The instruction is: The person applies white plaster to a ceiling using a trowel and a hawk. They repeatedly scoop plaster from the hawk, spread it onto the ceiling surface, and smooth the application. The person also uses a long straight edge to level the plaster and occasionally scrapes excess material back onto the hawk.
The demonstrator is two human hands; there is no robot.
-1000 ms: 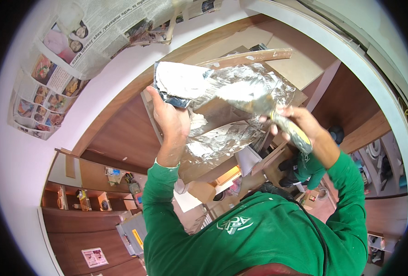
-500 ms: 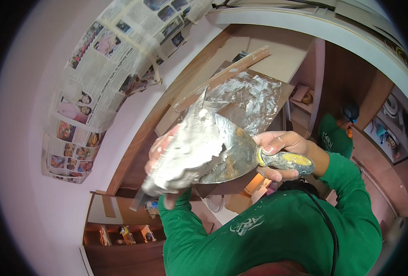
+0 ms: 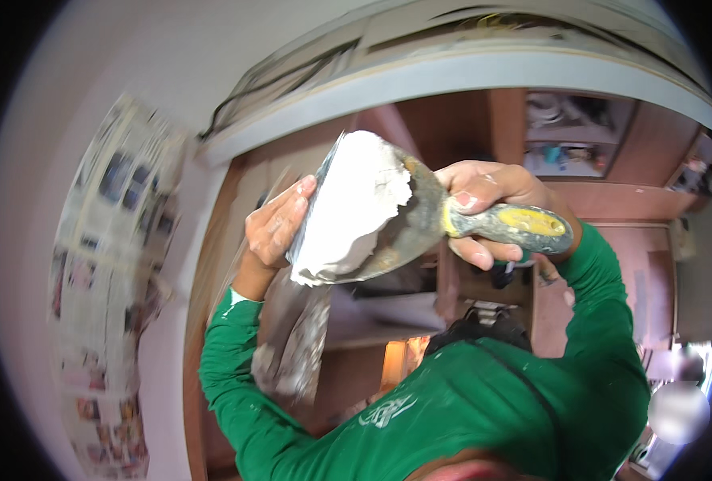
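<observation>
A wide putty knife (image 3: 416, 228) is held up in front of me, its grey and yellow handle (image 3: 512, 227) gripped by my right hand (image 3: 500, 188). Thick white putty (image 3: 356, 208) covers most of its blade. At the far left side of the putty, my left hand (image 3: 280, 224) has its fingers pressed together against a thin grey blade edge (image 3: 312, 204). What lies behind that edge, including any handle, is hidden. White smears mark the fingers of both hands.
Newspaper sheets (image 3: 115, 200) cover part of the pale wall on the left. A white-edged beam (image 3: 452, 72) curves across overhead, with dark cables above it. Open shelves (image 3: 576, 132) stand far right. Below the hands is a blurred, putty-smeared board (image 3: 292, 353).
The view has swung, so the newspaper sits further left and lower. The putty knife is now nearer level, and my left hand has come out from behind the putty to its left side.
</observation>
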